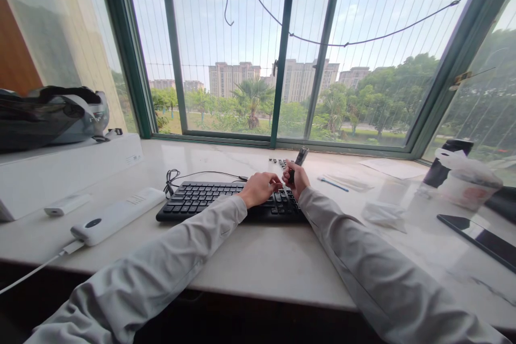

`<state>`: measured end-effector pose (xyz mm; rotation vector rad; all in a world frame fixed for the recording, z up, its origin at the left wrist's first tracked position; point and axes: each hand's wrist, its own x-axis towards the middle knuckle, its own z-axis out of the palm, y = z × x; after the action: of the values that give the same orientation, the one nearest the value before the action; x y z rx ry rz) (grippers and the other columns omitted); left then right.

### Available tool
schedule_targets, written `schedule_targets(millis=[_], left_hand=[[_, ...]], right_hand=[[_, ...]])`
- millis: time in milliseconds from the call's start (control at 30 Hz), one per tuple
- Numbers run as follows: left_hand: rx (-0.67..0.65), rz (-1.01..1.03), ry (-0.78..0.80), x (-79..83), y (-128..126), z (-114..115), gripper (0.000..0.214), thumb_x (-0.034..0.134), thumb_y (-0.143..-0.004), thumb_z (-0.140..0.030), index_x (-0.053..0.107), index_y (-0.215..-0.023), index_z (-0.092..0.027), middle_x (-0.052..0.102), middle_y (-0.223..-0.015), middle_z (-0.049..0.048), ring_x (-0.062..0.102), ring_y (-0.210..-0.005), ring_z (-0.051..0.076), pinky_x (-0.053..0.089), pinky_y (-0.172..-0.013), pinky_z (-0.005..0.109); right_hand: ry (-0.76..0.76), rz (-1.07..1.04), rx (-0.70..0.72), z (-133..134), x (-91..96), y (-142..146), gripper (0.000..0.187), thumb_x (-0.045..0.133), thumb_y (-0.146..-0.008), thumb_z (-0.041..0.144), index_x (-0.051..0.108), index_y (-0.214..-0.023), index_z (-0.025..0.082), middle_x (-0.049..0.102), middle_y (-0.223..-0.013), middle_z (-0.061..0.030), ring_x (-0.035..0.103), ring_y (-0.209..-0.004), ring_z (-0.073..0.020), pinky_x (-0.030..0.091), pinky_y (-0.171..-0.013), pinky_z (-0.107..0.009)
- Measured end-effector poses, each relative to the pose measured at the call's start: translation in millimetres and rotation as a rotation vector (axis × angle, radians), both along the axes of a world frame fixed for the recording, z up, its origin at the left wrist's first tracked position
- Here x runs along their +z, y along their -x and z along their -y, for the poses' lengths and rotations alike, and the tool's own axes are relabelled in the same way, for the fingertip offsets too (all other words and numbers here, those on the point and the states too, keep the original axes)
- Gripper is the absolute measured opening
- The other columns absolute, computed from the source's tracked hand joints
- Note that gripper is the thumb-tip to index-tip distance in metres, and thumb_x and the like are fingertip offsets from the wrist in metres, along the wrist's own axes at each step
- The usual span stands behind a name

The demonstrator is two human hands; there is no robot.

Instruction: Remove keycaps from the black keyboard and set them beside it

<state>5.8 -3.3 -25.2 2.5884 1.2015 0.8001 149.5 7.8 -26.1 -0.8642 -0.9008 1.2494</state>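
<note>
Head view, looking forward and down: two bare hands in pale grey sleeves work over a black keyboard [193,199] lying flat on a pale stone ledge [258,263] below a window [226,27]. The keyboard sits near the middle of the ledge, a little back from its front edge. The left hand [261,189] is over the right part of the keyboard, its fingers bent and drawn together; whether they pinch anything is too small to tell. Just beside it, the right hand [297,178] is closed round a dark tool [301,157] held roughly upright, one end poking out above the fist. The tool's lower end is hard to make out.

Small loose keys [274,160] lie on the ledge just beyond the keyboard, close behind the right hand. That is the main risk: a sweep of the wrist or a slip of the tool could scatter them or mix up their order. With both hands so close together, a slip could also jab the left fingers or scratch the keyboard. The black cord [209,173] behind the keyboard could tug it askew if snagged. A blue stick [333,184] near the right sleeve could be knocked and roll.
</note>
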Motion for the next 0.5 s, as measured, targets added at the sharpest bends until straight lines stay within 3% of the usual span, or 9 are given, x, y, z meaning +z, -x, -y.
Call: schedule_targets(millis=[233, 500], left_hand=[[0.023, -0.023, 0.044, 2.5, 1.9, -1.3, 0.029, 0.053, -0.084, -0.041, 0.071, -0.096, -0.022, 0.072, -0.091, 0.0039, 0.064, -0.085, 0.018, 0.047, -0.077, 0.025], [0.010, -0.078, 0.093, 7.3, 5.6, -2.3, 0.032, 0.052, -0.084, -0.044, 0.070, -0.096, -0.021, 0.072, -0.092, 0.0045, 0.065, -0.086, 0.019, 0.047, -0.077, 0.026]], right_hand=[[0.162, -0.011, -0.051, 4.0, 4.1, 1.0, 0.029, 0.054, -0.080, 0.033, 0.038, -0.060, 0.019, 0.034, -0.045, 0.0071, 0.034, -0.036, -0.0058, 0.015, -0.034, -0.019], [0.213, 0.044, -0.128, 7.5, 7.5, 7.2, 0.028, 0.051, -0.082, 0.030, 0.038, -0.060, 0.019, 0.034, -0.044, 0.0073, 0.037, -0.037, -0.0060, 0.020, -0.035, -0.020]])
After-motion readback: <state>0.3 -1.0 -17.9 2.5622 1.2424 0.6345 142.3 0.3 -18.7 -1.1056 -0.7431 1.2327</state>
